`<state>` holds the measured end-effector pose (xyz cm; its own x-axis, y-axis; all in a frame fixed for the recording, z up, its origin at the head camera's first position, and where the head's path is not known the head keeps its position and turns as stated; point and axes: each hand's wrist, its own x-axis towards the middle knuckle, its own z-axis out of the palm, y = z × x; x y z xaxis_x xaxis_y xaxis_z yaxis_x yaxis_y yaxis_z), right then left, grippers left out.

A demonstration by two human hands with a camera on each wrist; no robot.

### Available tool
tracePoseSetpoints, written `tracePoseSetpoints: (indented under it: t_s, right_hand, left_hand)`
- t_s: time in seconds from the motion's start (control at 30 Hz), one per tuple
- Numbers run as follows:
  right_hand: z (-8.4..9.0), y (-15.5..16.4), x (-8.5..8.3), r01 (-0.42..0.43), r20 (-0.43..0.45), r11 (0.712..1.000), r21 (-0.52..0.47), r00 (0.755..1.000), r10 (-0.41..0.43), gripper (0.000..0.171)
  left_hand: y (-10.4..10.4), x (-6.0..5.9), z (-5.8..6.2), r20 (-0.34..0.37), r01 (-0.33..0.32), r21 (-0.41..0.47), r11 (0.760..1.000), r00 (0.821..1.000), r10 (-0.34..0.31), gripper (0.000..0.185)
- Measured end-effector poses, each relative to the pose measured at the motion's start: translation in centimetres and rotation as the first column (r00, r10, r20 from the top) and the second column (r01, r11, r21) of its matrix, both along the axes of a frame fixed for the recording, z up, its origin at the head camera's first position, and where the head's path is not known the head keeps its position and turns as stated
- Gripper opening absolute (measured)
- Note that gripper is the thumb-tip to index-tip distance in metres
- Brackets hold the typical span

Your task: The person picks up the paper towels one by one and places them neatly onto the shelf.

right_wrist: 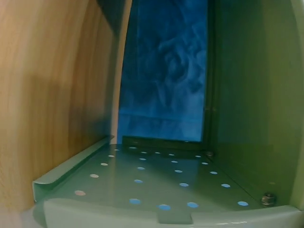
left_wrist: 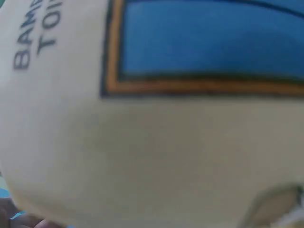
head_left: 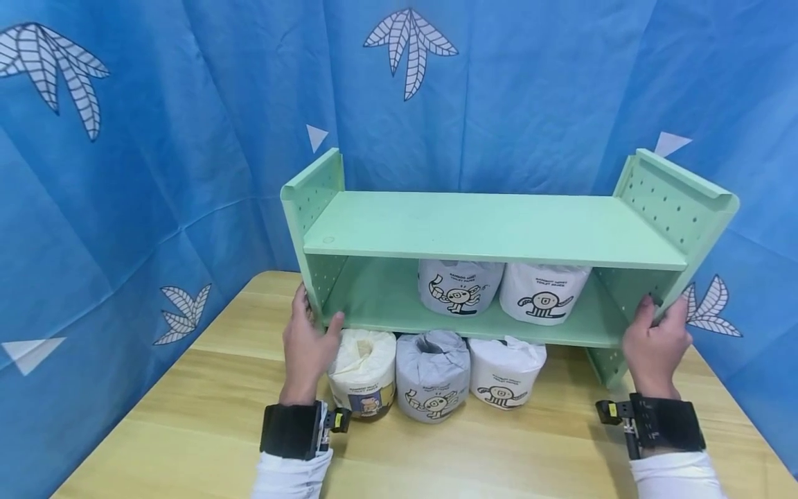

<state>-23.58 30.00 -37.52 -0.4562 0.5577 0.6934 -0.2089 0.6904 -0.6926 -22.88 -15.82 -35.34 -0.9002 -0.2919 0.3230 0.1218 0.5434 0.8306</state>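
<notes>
A light green two-tier metal shelf [head_left: 486,225] with perforated side panels stands on the table in the head view. My left hand [head_left: 307,346] grips its left side panel near the lower board, fingers on the outer face and thumb inward. On the other side, my right hand [head_left: 657,343] holds the right side panel at about the same height. Two wrapped toilet paper rolls, one grey [head_left: 458,287] and one white [head_left: 544,294], sit on the lower board. In the left wrist view a cream toilet roll [left_wrist: 142,152] hides most of the hand. The right wrist view shows the perforated side panel [right_wrist: 156,187].
Below the lower board, a cream roll [head_left: 364,364], a grey roll [head_left: 433,381] and a white roll [head_left: 508,374] stand in a row on the wooden table [head_left: 187,430]. A blue leaf-patterned cloth [head_left: 530,90] hangs behind and at both sides.
</notes>
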Motion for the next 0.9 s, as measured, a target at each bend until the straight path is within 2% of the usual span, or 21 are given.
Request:
tracePoseSetpoints:
  t_s: [0.13,0.23,0.33,0.43,0.57,0.73,0.9]
  right_hand:
    - [-0.5,-0.2,-0.2,-0.002,-0.012,1.000,0.014,1.000,0.003,0.037]
    - [-0.5,-0.2,-0.3,-0.004,-0.023,1.000,0.014,1.000,0.004,0.038]
    - [-0.3,-0.3,-0.2,-0.003,-0.022,1.000,-0.006,1.000,0.003,0.040]
    - [-0.2,-0.3,-0.1,-0.002,-0.020,1.000,-0.019,1.000,0.002,0.040]
    - [-0.3,-0.1,-0.2,0.016,-0.013,1.000,0.013,1.000,-0.016,0.038]
    - [-0.2,0.2,-0.3,0.022,-0.018,0.999,0.029,1.000,-0.022,0.036]
    - [-0.1,0.0,-0.4,0.026,-0.001,0.999,-0.031,1.000,-0.026,0.037]
  left_hand:
    - [-0.5,0.6,-0.6,0.037,0.020,0.046,0.999,0.999,-0.021,0.079]
    - [-0.4,0.9,-0.9,0.034,0.054,0.104,0.993,0.998,-0.058,0.080]
    - [0.0,1.2,-1.2,0.030,0.078,0.123,0.989,0.996,-0.082,0.088]
    - [0.5,1.5,-1.6,0.028,0.075,0.090,0.993,0.997,-0.078,0.093]
    - [0.9,1.9,-2.5,0.026,0.083,0.066,0.994,0.996,-0.084,0.093]
    - [1.2,2.5,-3.5,0.034,0.151,0.050,0.987,0.988,-0.153,0.093]
    - [0.9,3.1,-4.7,0.018,0.218,0.023,0.976,0.976,-0.218,0.100]
